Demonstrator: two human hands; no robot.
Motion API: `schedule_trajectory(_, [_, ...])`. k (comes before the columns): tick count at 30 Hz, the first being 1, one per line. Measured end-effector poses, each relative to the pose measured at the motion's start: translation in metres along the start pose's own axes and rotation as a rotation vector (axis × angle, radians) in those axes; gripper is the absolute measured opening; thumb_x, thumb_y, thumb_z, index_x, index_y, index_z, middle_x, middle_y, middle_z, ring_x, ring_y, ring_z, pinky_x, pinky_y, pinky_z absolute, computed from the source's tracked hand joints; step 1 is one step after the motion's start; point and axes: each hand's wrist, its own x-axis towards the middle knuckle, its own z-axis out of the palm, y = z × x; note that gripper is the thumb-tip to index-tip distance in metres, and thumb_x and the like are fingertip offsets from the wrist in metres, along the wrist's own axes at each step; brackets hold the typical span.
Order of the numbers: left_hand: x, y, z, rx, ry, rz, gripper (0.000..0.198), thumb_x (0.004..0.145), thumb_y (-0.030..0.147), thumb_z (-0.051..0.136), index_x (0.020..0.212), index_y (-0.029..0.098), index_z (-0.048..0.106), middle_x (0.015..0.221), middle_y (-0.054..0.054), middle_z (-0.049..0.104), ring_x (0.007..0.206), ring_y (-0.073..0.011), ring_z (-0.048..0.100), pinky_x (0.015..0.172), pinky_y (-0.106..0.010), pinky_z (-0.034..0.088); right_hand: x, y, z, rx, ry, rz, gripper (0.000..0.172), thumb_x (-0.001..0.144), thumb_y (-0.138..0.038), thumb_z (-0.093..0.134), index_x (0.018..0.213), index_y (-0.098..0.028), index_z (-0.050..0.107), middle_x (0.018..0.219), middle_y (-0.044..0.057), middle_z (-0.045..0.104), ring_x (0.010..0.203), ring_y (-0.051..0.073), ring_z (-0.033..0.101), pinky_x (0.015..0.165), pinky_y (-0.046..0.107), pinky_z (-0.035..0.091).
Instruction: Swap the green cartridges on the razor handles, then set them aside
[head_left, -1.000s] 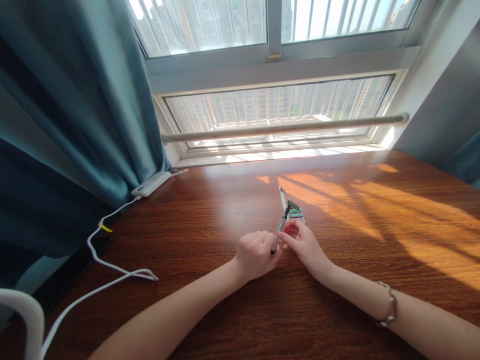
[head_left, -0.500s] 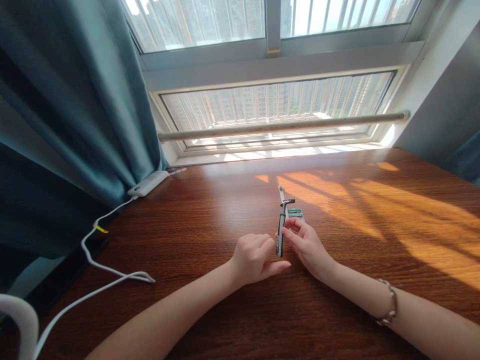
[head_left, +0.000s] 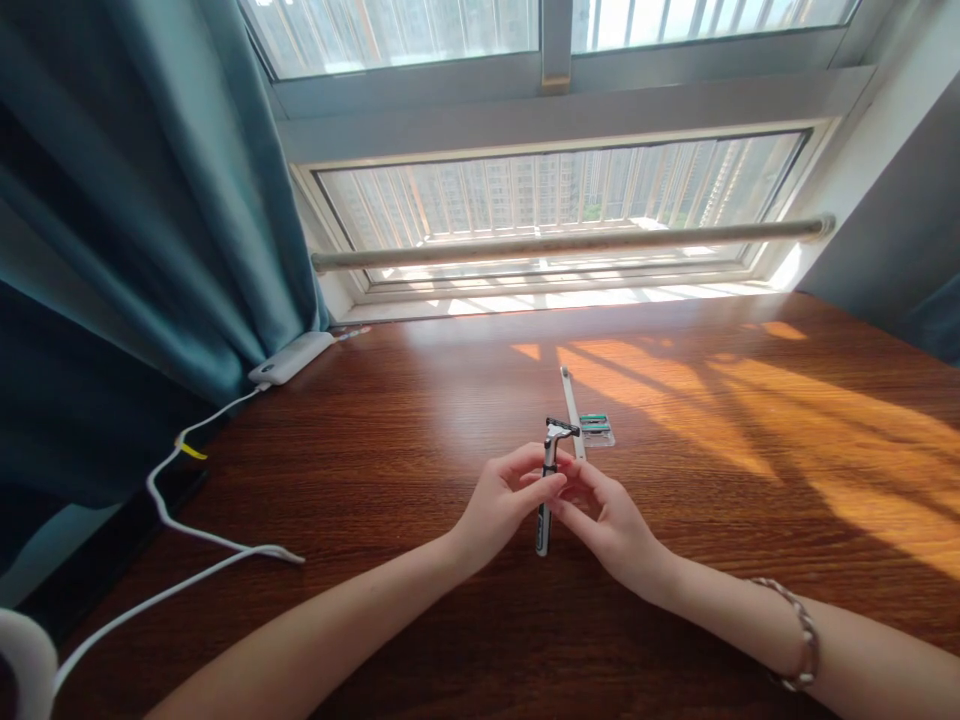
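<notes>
Razor point(head_left: 543, 530) is now pinched by both hands; half a second ago only the right hand point(head_left: 611, 520) held it while the left hand point(head_left: 496, 505) lay loose beside it. It stands nearly upright over the tabletop point(head_left: 420, 420). Just beyond lie a cartridge tray point(head_left: 597, 430) and a thin white strip point(head_left: 571, 395), clear of the fingers.

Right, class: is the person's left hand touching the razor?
Touching. The head view shows the left hand pinching the razor by its handle, with the right hand gripping the other side.
</notes>
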Motion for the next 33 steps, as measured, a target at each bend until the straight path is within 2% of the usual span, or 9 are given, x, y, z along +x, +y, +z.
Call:
schedule_trajectory(2, [0.000, 0.002, -0.001, 0.001, 0.007, -0.011, 0.021, 0.077, 0.028, 0.055, 0.090, 0.014, 0.064, 0.091, -0.006, 0.063, 0.089, -0.0190, 0.056, 0.082, -0.030, 0.044, 0.000, 0.000, -0.001, -0.078, 0.018, 0.011, 0.027, 0.078, -0.028, 0.056, 0.104, -0.021, 0.051, 0.092, 0.003, 0.060, 0.082, 0.015, 0.058, 0.078, 0.031, 0.046])
schedule_trajectory(6, [0.004, 0.008, -0.009, -0.020, 0.102, -0.014, 0.019, 0.077, 0.030, 0.056, 0.087, 0.014, 0.061, 0.077, -0.004, 0.063, 0.077, -0.0161, 0.059, 0.075, -0.029, 0.045, 0.008, -0.003, -0.013, -0.155, 0.120, 0.047, 0.015, 0.076, -0.032, 0.059, 0.075, -0.018, 0.053, 0.074, 0.000, 0.057, 0.069, 0.013, 0.055, 0.067, 0.027, 0.045])
schedule_trajectory(9, [0.006, 0.012, -0.016, -0.103, 0.073, -0.081, 0.021, 0.077, 0.033, 0.054, 0.089, 0.016, 0.056, 0.057, 0.003, 0.052, 0.050, -0.0094, 0.053, 0.051, -0.022, 0.042, 0.019, -0.009, -0.027, -0.065, 0.148, 0.032, 0.020, 0.072, -0.033, 0.063, 0.083, -0.019, 0.054, 0.083, 0.001, 0.057, 0.072, 0.013, 0.054, 0.069, 0.027, 0.044])
schedule_trajectory(12, [0.007, 0.013, -0.018, -0.142, -0.018, -0.167, 0.023, 0.076, 0.034, 0.054, 0.089, 0.016, 0.056, 0.053, 0.006, 0.041, 0.036, -0.0031, 0.036, 0.037, -0.017, 0.026, 0.029, -0.014, -0.038, 0.073, 0.082, 0.045, 0.032, 0.068, -0.030, 0.067, 0.097, -0.022, 0.057, 0.102, 0.004, 0.058, 0.086, 0.016, 0.054, 0.079, 0.031, 0.042])
schedule_trajectory(15, [0.006, 0.011, -0.017, -0.148, -0.103, -0.185, 0.022, 0.074, 0.032, 0.056, 0.086, 0.014, 0.056, 0.053, 0.006, 0.039, 0.036, -0.0013, 0.029, 0.037, -0.017, 0.020, 0.032, -0.014, -0.043, 0.285, -0.042, 0.109, 0.042, 0.065, -0.027, 0.070, 0.105, -0.024, 0.057, 0.104, 0.004, 0.059, 0.092, 0.018, 0.054, 0.086, 0.034, 0.039])
schedule_trajectory(18, [0.006, 0.008, -0.015, -0.130, -0.175, -0.209, 0.022, 0.073, 0.032, 0.058, 0.084, 0.012, 0.057, 0.056, 0.005, 0.043, 0.039, -0.0015, 0.030, 0.037, -0.018, 0.018, 0.030, -0.012, -0.041, 0.410, -0.101, 0.141, 0.039, 0.064, -0.024, 0.070, 0.102, -0.024, 0.059, 0.099, 0.003, 0.062, 0.090, 0.016, 0.054, 0.086, 0.031, 0.038])
schedule_trajectory(22, [0.006, 0.010, -0.015, -0.049, -0.221, -0.234, 0.025, 0.075, 0.036, 0.057, 0.082, 0.012, 0.057, 0.052, 0.005, 0.042, 0.040, -0.0024, 0.030, 0.038, -0.018, 0.017, 0.028, -0.011, -0.038, 0.421, -0.135, 0.160, 0.036, 0.063, -0.019, 0.071, 0.098, -0.022, 0.062, 0.096, 0.003, 0.062, 0.086, 0.015, 0.055, 0.082, 0.030, 0.039])
schedule_trajectory(27, [0.007, 0.014, -0.016, 0.020, -0.229, -0.219, 0.044, 0.083, 0.047, 0.039, 0.084, 0.009, 0.061, 0.048, 0.006, 0.032, 0.040, -0.0037, 0.024, 0.039, -0.019, 0.017, 0.028, -0.011, -0.038, 0.466, -0.158, 0.154, 0.042, 0.059, -0.021, 0.074, 0.098, -0.022, 0.063, 0.101, 0.004, 0.062, 0.087, 0.016, 0.055, 0.082, 0.031, 0.039])
schedule_trajectory(33, [0.007, 0.015, -0.016, 0.020, -0.216, -0.275, 0.043, 0.081, 0.048, 0.042, 0.072, 0.009, 0.058, 0.046, 0.007, 0.028, 0.041, -0.0044, 0.022, 0.039, -0.020, 0.014, 0.028, -0.010, -0.039, 0.441, -0.172, 0.160, 0.044, 0.059, -0.024, 0.074, 0.102, -0.024, 0.063, 0.099, 0.004, 0.064, 0.092, 0.019, 0.056, 0.083, 0.033, 0.039])
